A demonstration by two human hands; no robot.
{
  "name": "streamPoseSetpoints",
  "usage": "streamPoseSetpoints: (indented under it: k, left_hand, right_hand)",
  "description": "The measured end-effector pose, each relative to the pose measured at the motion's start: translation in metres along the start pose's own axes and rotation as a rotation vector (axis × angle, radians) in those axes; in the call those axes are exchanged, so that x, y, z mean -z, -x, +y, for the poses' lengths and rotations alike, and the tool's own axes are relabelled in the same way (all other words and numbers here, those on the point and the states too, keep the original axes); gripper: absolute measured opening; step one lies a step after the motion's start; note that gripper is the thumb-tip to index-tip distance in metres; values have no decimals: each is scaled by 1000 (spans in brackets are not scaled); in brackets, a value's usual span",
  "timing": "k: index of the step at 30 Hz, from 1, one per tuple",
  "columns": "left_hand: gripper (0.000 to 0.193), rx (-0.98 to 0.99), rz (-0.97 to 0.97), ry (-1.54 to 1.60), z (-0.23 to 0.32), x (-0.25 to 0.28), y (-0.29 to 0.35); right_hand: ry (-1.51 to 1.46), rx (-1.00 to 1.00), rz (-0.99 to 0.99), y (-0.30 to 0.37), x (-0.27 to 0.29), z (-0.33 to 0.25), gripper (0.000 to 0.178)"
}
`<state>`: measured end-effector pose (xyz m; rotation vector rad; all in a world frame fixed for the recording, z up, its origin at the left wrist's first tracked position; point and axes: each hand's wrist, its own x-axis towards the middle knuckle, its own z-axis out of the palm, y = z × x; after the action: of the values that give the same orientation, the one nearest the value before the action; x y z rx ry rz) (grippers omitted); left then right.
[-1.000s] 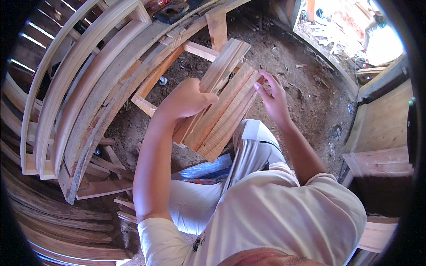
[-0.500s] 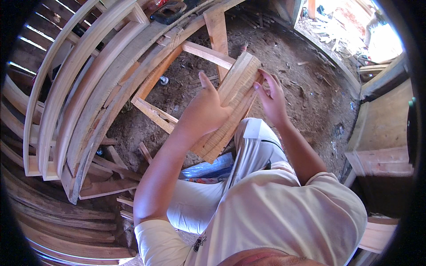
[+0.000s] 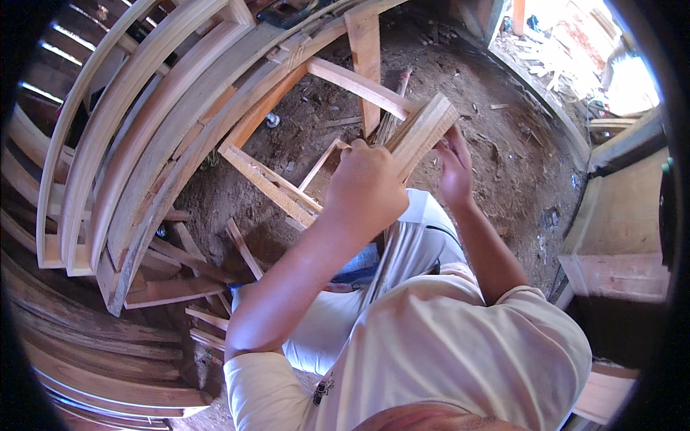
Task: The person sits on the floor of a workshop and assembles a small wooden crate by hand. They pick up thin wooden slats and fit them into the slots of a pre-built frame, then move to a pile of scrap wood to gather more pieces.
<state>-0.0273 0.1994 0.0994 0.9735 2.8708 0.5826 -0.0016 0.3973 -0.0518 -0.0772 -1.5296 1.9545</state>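
Note:
Above my lap is a thick wooden board point(image 3: 422, 136), tilted so that a narrow edge and its far end show. My left hand point(image 3: 366, 183) is closed around its near part and hides much of it. At the far right end, the fingers of my right hand point(image 3: 455, 165) are bent against the board's side, their tips partly hidden behind it. Just beyond the board lies a wooden frame point(image 3: 359, 86) with crosspieces, standing on the dirt ground and reaching toward the long curved timbers.
Curved wooden mouldings point(image 3: 136, 136) fill the left side, with a handsaw point(image 3: 287, 13) on top at the back. Stacked planks point(image 3: 93, 337) lie at lower left. Offcuts point(image 3: 244, 248) are scattered near my leg. Wooden panels point(image 3: 622, 215) stand at right. Dirt floor point(image 3: 496, 165) spreads ahead.
The board has been turned from its broad face toward its narrow edge. My left hand has rolled over, its raised thumb now folded out of sight. My view has shifted slightly.

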Motion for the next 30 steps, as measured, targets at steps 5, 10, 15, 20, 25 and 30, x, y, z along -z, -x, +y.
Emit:
streamPoseSetpoints:
  k: [5,10,15,20,25,30]
  left_hand:
    - [28,-22,62,-201,9,-2,1]
    - [24,87,-94,189,3,7,5]
    - [22,76,-170,260,-4,13,11]
    - [22,16,-122,231,-12,42,28]
    - [26,69,1,299,-51,101,120]
    - [26,420,115,175,-125,114,261]
  right_hand:
    - [14,-64,81,-2,-6,-19,64]
    - [115,-76,50,-5,-1,-15,53]
    - [223,-66,15,-2,-15,-33,47]
    - [397,94,52,-12,-22,-42,44]
    - [1013,497,-200,-36,-33,-56,41]
    - [1203,154,-809,-31,-93,-77,38]
